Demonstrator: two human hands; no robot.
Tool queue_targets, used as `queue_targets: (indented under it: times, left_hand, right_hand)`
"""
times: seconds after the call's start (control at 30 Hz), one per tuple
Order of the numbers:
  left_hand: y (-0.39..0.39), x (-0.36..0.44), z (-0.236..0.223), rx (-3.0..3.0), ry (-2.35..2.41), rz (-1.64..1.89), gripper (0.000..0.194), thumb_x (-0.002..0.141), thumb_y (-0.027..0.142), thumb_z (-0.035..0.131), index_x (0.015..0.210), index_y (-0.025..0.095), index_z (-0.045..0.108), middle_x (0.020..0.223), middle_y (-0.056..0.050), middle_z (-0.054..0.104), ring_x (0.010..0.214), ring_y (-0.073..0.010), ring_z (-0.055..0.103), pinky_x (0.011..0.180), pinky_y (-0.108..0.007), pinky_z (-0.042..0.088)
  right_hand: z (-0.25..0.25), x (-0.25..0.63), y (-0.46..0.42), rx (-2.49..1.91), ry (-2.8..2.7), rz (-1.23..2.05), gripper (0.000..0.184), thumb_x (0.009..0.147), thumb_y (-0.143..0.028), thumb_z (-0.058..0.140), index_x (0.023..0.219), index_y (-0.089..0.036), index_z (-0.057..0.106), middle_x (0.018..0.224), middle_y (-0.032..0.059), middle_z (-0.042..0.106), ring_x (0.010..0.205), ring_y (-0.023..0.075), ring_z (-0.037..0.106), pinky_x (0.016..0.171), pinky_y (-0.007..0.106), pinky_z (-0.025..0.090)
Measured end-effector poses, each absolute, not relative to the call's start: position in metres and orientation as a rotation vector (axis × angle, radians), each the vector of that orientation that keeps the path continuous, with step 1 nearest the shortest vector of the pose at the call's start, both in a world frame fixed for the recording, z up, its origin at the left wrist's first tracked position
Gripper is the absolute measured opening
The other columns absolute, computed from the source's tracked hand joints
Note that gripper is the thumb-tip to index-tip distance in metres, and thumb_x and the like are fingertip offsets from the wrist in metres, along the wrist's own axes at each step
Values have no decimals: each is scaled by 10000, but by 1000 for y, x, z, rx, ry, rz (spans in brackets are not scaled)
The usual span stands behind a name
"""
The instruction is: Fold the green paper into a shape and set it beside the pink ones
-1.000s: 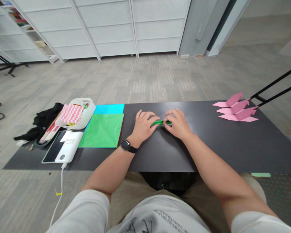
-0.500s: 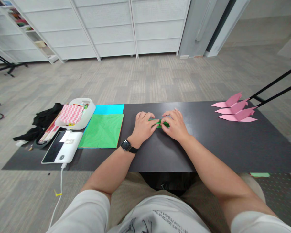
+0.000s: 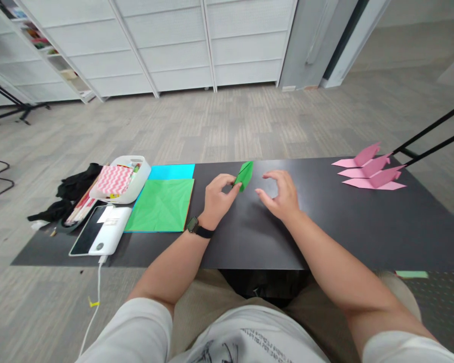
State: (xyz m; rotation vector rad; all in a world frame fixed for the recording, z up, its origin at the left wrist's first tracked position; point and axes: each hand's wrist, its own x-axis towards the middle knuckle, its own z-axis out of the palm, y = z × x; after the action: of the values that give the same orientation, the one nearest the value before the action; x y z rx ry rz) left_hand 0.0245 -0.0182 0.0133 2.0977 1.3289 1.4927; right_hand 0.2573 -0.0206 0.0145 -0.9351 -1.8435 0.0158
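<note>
A narrow folded green paper piece (image 3: 245, 175) is pinched at its lower end between the thumb and fingertips of the left hand (image 3: 216, 197), near the middle of the black table (image 3: 325, 227) and towards its far edge. The piece is held tilted, its free tip raised towards that far edge. A dark wristwatch (image 3: 195, 227) is worn on the left wrist.

The right hand (image 3: 281, 194) is held just beside the piece, apart from it, with the fingers loosely curled and spread and nothing clasped in them. Whether its heel rests on the surface cannot be told.

Towards the left edge of the table a flat green sheet (image 3: 161, 205) is laid over a blue sheet (image 3: 172, 171), of which only a strip at the far side is seen. Beside these, at the far left corner, a white tray (image 3: 135, 185) is filled with a red-and-white zigzag paper (image 3: 113, 179) and other small items. In front of the tray a white device (image 3: 102, 230) with a dark screen is laid, and a white cable (image 3: 94, 302) is hung from it over the near edge. Black cloth (image 3: 75, 186) is heaped at the left edge.

At the far right corner three pink folded paper shapes (image 3: 371, 174) are set in a row, overlapping one another.
</note>
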Motion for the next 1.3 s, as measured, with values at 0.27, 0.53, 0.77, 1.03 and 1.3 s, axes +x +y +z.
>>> queue_targets:
  times: [0.27, 0.53, 0.77, 1.03, 1.3]
  left_hand:
    - [-28, 36, 15, 2035, 1102, 1486, 101, 1003, 314, 732, 967, 220, 741, 1027, -63, 797, 1027, -209, 764, 975, -392, 622]
    - [-26, 35, 12, 2042, 1177, 1478, 109, 991, 325, 727, 972, 218, 718, 1090, -69, 799, 1059, -217, 765, 996, -400, 627]
    - [-25, 33, 9, 2093, 1157, 1459, 82, 982, 303, 735, 982, 221, 731, 1107, -63, 799, 1061, -209, 760, 993, -384, 619]
    - [-26, 34, 12, 2111, 1135, 1420, 53, 973, 249, 731, 1018, 222, 732, 1043, -47, 795, 979, -196, 750, 932, -359, 621]
    - [-25, 35, 7, 2151, 1203, 1413, 151, 955, 258, 754, 1103, 231, 748, 1127, -57, 804, 1055, -215, 760, 1007, -396, 621]
  right_hand:
    - [16, 239, -30, -925, -1967, 110, 153, 1001, -362, 704, 1125, -273, 689, 1058, 90, 793, 991, 305, 735, 931, 503, 572]
    - [15, 242, -30, -926, -1917, 79, 165, 1000, -331, 690, 1158, -288, 714, 1079, 88, 790, 1025, 308, 739, 938, 525, 585]
    - [14, 246, -29, -841, -1971, 18, 155, 999, -254, 667, 1107, -317, 759, 1192, 77, 786, 1159, 306, 726, 1022, 551, 576]
    - [12, 245, -28, -833, -2010, 61, 230, 1024, -223, 606, 1164, -317, 763, 1142, 64, 818, 1068, 275, 774, 959, 514, 621]
    - [10, 246, -28, -815, -1998, 89, 197, 1008, -236, 642, 1141, -313, 764, 1102, 59, 816, 1025, 276, 772, 960, 514, 628]
